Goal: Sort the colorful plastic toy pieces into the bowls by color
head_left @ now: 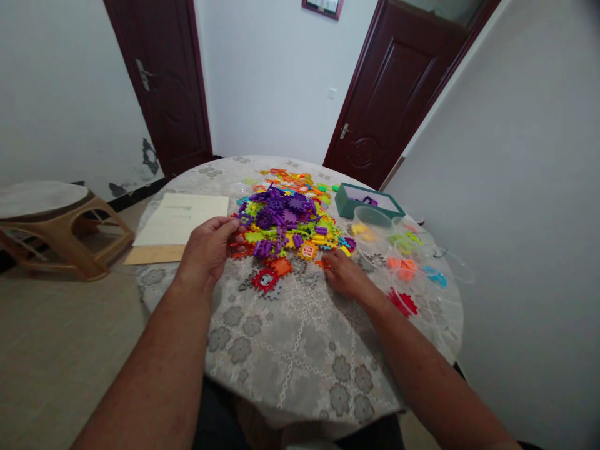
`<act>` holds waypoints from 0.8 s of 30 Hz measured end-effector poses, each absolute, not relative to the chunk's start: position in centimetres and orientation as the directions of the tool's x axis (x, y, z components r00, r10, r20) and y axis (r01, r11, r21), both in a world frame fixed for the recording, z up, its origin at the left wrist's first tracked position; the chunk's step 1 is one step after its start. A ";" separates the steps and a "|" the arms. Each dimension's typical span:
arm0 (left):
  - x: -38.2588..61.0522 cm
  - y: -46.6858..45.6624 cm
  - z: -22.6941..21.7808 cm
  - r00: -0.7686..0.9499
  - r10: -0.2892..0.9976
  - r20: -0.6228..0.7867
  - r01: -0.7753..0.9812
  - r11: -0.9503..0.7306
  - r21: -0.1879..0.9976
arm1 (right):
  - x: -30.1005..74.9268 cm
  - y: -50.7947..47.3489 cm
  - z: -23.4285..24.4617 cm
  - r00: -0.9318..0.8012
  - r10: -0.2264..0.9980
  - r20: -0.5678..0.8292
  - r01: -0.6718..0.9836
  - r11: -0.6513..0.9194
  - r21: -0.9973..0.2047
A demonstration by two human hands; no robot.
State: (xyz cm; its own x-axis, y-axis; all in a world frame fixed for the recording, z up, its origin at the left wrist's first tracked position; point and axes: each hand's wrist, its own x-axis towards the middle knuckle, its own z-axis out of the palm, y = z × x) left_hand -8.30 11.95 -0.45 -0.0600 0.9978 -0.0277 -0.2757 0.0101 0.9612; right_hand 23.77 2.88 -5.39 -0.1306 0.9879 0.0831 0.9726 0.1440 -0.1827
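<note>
A heap of plastic building pieces with toothed edges covers the middle of the table, with purple pieces (pixel 285 209) on top and green, yellow and orange ones around them. At the heap's left side my left hand (pixel 210 247) is closed, thumb and fingers together on a small purple toothed piece (pixel 244 219). My right hand (pixel 344 274) rests low at the front right of the heap, its fingers curled over a small orange piece (pixel 323 265). Between the hands lie a red toothed piece (pixel 265 280), an orange square piece (pixel 281 267) and grey pieces (pixel 307 279).
A green box (pixel 344 203) with purple pieces inside stands at the back right. Clear plastic tubs (pixel 374 217) and sorted coloured pieces, including red ones (pixel 403 303), sit on the right. An open notebook (pixel 180 219) lies left. A stool (pixel 56 231) stands beyond the table's left edge.
</note>
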 end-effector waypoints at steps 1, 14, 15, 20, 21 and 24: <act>-8.5 11.9 -0.4 -0.067 0.997 -0.025 -0.279 0.005 0.960 | 23.9 2.8 -5.4 -0.120 0.990 0.077 0.973 0.133 -0.187; -9.1 9.6 1.7 -0.065 0.991 0.115 -0.021 -0.116 0.993 | 20.8 1.5 -2.1 -0.154 0.970 0.187 0.844 0.228 -0.486; -9.4 9.5 1.6 -0.014 0.989 0.146 0.120 -0.144 0.982 | 19.9 1.6 -1.9 -0.164 0.961 0.225 0.835 0.256 -0.486; -9.8 8.2 0.3 0.398 0.914 0.072 0.692 -0.351 0.631 | 17.0 2.3 -2.8 -0.104 0.940 0.326 0.752 0.289 -0.593; -9.6 7.8 -0.1 0.438 0.898 0.030 0.735 -0.378 0.563 | 16.9 2.3 -3.4 -0.072 0.950 0.305 0.696 0.267 -0.666; -8.4 6.6 -1.1 0.470 0.881 -0.050 0.822 -0.417 0.388 | 17.0 2.5 -5.4 -0.001 0.993 0.116 0.402 0.107 -0.909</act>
State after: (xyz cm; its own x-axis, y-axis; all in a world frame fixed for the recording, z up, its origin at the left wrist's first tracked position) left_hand -8.37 6.61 -1.09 0.4702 0.8811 -0.0505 0.8223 -0.4166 0.3877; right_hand 16.99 2.49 -5.39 -0.0013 0.9932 0.1161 0.4022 0.1068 -0.9093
